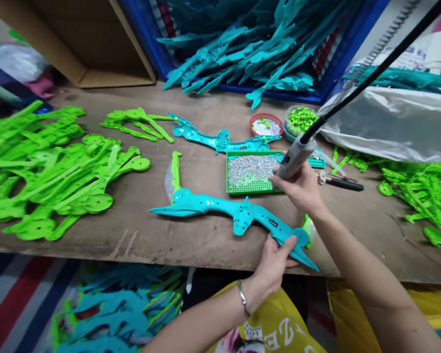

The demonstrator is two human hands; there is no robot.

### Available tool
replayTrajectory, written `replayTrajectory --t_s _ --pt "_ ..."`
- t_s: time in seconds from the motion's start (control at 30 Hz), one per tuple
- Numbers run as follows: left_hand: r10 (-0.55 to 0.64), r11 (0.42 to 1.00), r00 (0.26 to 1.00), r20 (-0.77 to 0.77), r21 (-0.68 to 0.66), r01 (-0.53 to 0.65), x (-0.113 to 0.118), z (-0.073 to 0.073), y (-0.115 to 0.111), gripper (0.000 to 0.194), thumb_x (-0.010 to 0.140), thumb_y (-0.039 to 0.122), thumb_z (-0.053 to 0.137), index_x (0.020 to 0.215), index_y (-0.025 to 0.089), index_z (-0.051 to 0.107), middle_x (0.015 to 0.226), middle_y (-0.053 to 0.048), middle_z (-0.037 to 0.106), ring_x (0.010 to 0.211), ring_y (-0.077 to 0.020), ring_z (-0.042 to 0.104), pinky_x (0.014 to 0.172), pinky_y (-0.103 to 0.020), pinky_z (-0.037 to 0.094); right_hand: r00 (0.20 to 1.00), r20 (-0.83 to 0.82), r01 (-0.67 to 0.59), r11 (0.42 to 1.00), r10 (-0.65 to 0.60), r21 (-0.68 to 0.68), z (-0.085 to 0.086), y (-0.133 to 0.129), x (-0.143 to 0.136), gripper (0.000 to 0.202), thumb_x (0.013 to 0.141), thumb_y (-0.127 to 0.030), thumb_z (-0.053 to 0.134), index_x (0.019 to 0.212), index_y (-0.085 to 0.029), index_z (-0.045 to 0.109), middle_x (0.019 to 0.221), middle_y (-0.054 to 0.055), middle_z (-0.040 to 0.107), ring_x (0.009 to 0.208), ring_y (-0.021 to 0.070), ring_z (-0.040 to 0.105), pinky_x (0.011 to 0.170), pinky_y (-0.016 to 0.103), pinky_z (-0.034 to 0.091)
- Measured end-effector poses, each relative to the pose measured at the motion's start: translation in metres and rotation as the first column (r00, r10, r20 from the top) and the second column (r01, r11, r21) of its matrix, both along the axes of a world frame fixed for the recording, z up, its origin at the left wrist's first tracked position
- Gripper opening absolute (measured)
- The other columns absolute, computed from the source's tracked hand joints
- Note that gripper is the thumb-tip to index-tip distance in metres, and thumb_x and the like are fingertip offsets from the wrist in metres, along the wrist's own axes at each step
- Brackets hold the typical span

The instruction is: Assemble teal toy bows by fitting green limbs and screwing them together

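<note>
My left hand (274, 262) grips the right end of a teal plastic bow-shaped toy body (220, 205) lying on the bench, thumb on top. Lime green arms stick out at both its ends; the left arm (175, 171) points away from me. My right hand (303, 189) is wrapped round a grey electric screwdriver (294, 159) with a black cord, above the right side of a green tray (237, 189) of small silvery screws. The screwdriver's tip is hidden. A second teal half (224, 141), inner side up, lies behind the tray.
Lime green arms are heaped at left (66, 181) and right (426, 191). A blue crate (220, 90) of teal parts stands at the back, beside a cardboard box (117, 78). A red basket (255, 117), a tub of green pieces (302, 120) and a black-handled tool (343, 184) lie near the tray.
</note>
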State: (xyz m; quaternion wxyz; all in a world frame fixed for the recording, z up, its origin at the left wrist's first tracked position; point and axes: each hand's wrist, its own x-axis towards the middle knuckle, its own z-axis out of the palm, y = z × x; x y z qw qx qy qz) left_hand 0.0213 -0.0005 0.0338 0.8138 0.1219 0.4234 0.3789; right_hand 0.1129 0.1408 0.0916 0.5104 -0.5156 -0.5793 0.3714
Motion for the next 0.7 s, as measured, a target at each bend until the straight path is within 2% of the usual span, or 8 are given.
replayTrajectory --t_s 0.1,0.2,0.3,0.37,0.5,0.7 --pt "0.015 0.999 1.0 0.007 -0.036 -0.014 0.001 0.0 0.0 0.069 0.071 0.052 0.084 0.121 0.019 0.051 0.124 -0.015 0.069 0.109 -0.0334 0.069 0.079 -0.045 0.063 0.999 -0.039 0.024 1.0 -0.025 -0.009 0.013 0.01 0.005 0.051 0.068 -0.025 0.077 0.115 -0.024 0.057 0.085 0.0 0.073 0.073 0.0182 0.067 0.062 0.035 0.056" --pt "0.044 0.998 0.999 0.024 -0.048 -0.043 0.001 0.0 0.001 0.073 0.068 0.052 0.086 0.122 0.018 0.051 0.123 -0.015 0.069 0.11 -0.0327 0.069 0.084 -0.044 0.062 0.989 -0.109 0.105 0.992 -0.097 0.072 0.017 0.021 0.016 0.041 0.069 -0.023 0.073 0.109 -0.022 0.06 0.07 -0.004 0.07 0.063 0.0159 0.064 0.056 0.03 0.052" --pt "0.061 0.996 0.998 0.016 -0.063 -0.06 0.002 0.001 0.002 0.074 0.067 0.052 0.087 0.123 0.018 0.053 0.122 -0.015 0.07 0.113 -0.0324 0.068 0.089 -0.044 0.06 0.959 -0.168 0.251 0.959 -0.227 0.134 0.001 0.035 0.021 0.031 0.072 -0.03 0.076 0.098 -0.021 0.06 0.057 -0.007 0.063 0.052 0.0133 0.059 0.055 0.028 0.049" --pt "0.072 0.995 0.997 0.003 -0.069 -0.072 0.002 0.002 0.003 0.072 0.068 0.051 0.086 0.123 0.018 0.054 0.122 -0.014 0.071 0.115 -0.0322 0.067 0.094 -0.045 0.058 0.94 -0.209 0.3 0.945 -0.269 0.129 -0.014 0.042 0.02 0.03 0.074 -0.034 0.078 0.094 -0.021 0.059 0.053 -0.009 0.059 0.047 0.012 0.056 0.053 0.027 0.047" --pt "0.091 0.996 0.996 -0.025 -0.024 -0.091 0.003 0.0 0.002 0.064 0.07 0.05 0.085 0.12 0.019 0.059 0.121 -0.013 0.072 0.119 -0.0321 0.065 0.103 -0.045 0.053 0.921 -0.293 0.311 0.936 -0.255 0.164 -0.034 0.048 0.017 0.027 0.075 -0.035 0.076 0.088 -0.022 0.057 0.053 -0.009 0.056 0.045 0.0117 0.054 0.05 0.027 0.047" --pt "0.087 0.996 0.995 -0.042 0.024 -0.086 0.004 -0.005 -0.002 0.065 0.076 0.052 0.081 0.127 0.02 0.057 0.124 -0.013 0.071 0.12 -0.0302 0.065 0.105 -0.046 0.052 0.928 -0.275 0.307 0.935 -0.252 0.179 -0.044 0.057 0.015 0.026 0.075 -0.036 0.073 0.09 -0.022 0.058 0.053 -0.009 0.055 0.045 0.0121 0.054 0.051 0.028 0.048"
